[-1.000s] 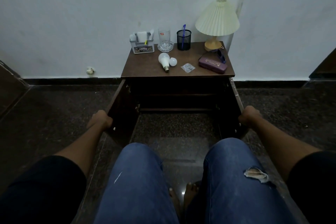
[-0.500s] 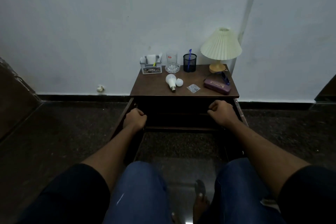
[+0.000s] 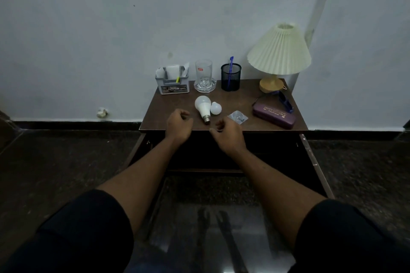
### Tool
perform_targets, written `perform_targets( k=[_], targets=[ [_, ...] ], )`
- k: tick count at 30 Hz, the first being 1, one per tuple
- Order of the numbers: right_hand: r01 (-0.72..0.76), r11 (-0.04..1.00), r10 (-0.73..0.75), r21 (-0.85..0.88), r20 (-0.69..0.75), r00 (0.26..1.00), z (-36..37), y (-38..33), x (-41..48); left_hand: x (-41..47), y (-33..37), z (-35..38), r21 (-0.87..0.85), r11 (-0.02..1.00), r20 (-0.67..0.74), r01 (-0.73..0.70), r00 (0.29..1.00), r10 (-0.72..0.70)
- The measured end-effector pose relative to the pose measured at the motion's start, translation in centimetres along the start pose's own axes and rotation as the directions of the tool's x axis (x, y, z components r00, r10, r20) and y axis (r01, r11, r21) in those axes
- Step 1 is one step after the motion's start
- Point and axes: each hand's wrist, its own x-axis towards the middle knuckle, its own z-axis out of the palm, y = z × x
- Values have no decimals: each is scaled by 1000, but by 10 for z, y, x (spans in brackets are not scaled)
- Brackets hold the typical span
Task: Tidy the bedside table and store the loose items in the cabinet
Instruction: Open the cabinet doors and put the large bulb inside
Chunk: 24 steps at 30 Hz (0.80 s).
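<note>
Pickup stage: cabinet [image 3: 206,157] open below counter [image 3: 168,104]. Left hand [image 3: 178,124], right hand [image 3: 228,134] at near edge, each grip loosely curled, empty. Large bulb [image 3: 202,106] lying just beyond, between them (fragile, surely). Next, probably: cradle gently, lower inside.

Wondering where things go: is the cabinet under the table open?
Open: both cabinet doors stand swung outward, and the dark inside shows.
</note>
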Motion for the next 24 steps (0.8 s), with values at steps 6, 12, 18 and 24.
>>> perform_targets(
  k=[6,12,18,24],
  targets=[
    [-63,998,62,-16,-50,997,34,-4,34,67,7,13,-13,1000,4,-22,1000,22],
    [-90,994,85,-64,-75,994,50,-4,48,101,15,26,-45,999,97,18,995,-14],
    [-85,992,76,-95,-95,993,55,-2,57,109,16,40,-27,999,195,34,980,-28],
    [-75,989,64,-127,-84,994,55,-1,60,103,9,48,24,1000,198,19,980,-23]
  ],
)
